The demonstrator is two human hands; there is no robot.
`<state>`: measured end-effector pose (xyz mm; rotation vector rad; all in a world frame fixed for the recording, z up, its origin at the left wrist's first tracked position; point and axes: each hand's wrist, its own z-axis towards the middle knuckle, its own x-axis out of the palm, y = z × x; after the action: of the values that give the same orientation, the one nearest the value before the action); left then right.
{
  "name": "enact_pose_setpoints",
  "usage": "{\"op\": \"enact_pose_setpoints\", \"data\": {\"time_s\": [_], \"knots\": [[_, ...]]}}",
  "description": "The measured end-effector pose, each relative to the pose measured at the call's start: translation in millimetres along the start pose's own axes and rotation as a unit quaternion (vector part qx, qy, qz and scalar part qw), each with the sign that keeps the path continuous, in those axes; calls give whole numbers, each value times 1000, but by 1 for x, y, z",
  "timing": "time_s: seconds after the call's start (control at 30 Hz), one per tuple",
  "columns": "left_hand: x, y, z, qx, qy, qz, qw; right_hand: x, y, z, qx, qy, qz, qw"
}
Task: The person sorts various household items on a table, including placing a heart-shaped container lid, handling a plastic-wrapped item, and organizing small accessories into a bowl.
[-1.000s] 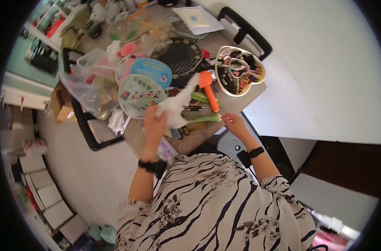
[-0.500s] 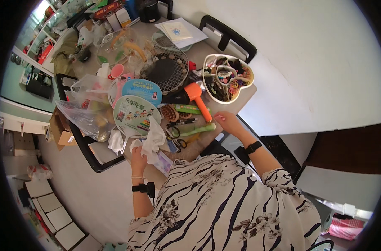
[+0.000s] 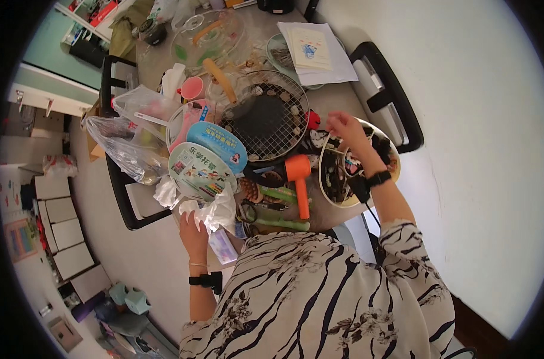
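Note:
My left hand [image 3: 193,232] is at the near edge of the table, its fingers closed on a crumpled white tissue [image 3: 219,210]. Just beyond the tissue lies a round pale green hand fan [image 3: 201,170], overlapping a blue one [image 3: 221,143]. My right hand [image 3: 348,133] hovers above the far left part of a white heart-shaped divided box [image 3: 327,190] filled with small hair ties and clips. Its fingers are apart and loosely bent, with nothing visible in them. An orange hair dryer [image 3: 300,182] lies to the left of the box.
A round wire grill rack [image 3: 272,119] and a glass teapot with a tan handle [image 3: 220,81] stand farther back. Papers [image 3: 320,54] lie on a plate at the far right. Scissors [image 3: 247,210], a brush [image 3: 250,188] and plastic bags [image 3: 125,137] crowd the near side. Black-framed chairs [image 3: 385,99] flank the table.
My right hand has moved away from me, from beside the hair dryer to above the heart-shaped box. My left hand stays at the tissue. The view has shifted closer over the table.

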<state>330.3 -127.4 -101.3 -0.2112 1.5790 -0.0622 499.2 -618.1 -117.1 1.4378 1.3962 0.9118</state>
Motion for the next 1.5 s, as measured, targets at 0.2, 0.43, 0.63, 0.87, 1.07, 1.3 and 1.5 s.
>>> {"op": "enact_pose_setpoints", "data": {"time_s": [0.2,0.43,0.63,0.87,1.07,1.3,1.5], "knots": [[-2,-23,-24,-71,-3,9,997,-5,-9,123,123,-24,365,922],[-6,-41,-44,-190,46,77,978,26,-10,181,116,-55,625,770],[-13,-44,-40,-198,33,50,978,38,-3,196,82,-60,616,781],[-22,-59,-23,-149,-36,36,988,38,-16,218,79,-188,590,781],[-28,-71,0,-110,-63,8,992,37,-16,208,85,-262,543,793],[-44,-115,42,-36,-101,-71,992,17,1,163,51,-224,512,828],[-30,-173,77,54,-81,-247,964,-3,22,100,-11,-167,478,863]]}}
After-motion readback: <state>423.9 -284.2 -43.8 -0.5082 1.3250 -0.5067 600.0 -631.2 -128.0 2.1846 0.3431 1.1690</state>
